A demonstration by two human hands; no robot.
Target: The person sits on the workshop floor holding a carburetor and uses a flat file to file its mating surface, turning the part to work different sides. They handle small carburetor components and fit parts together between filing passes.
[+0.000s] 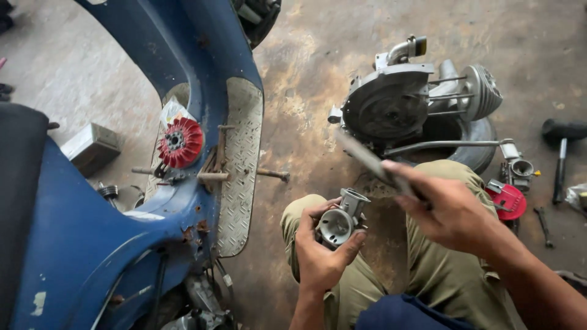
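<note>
Blue scooter body [92,232] filled the whole left side, lying across the stained concrete floor [306,73], w/ its ribbed metal footboard [241,159] facing up. Next biggest, top right: engine block [391,107] w/ finned cylinder [483,91], sitting against a tyre [477,143]. Person's knees in olive trousers [440,275] were bent at bottom centre. Red finned flywheel [180,142] rested on the scooter frame, just left of the footboard. Small grey box [92,146] sat on the floor further left.

Right hand [452,214] was closed round a long flat metal tool [373,162], blurred, its tip up toward the engine. Left hand [321,253] was wrapped round a small silver carburettor [342,220], fingers curled behind, thumb across the front, round bore facing the camera. Carb sat above the left knee, just below the tool, not touching as far as could be told.

Far right on the floor: red part [507,200], a 2nd carb [520,166], black-headed mallet [562,146], small spanner [543,225].
</note>
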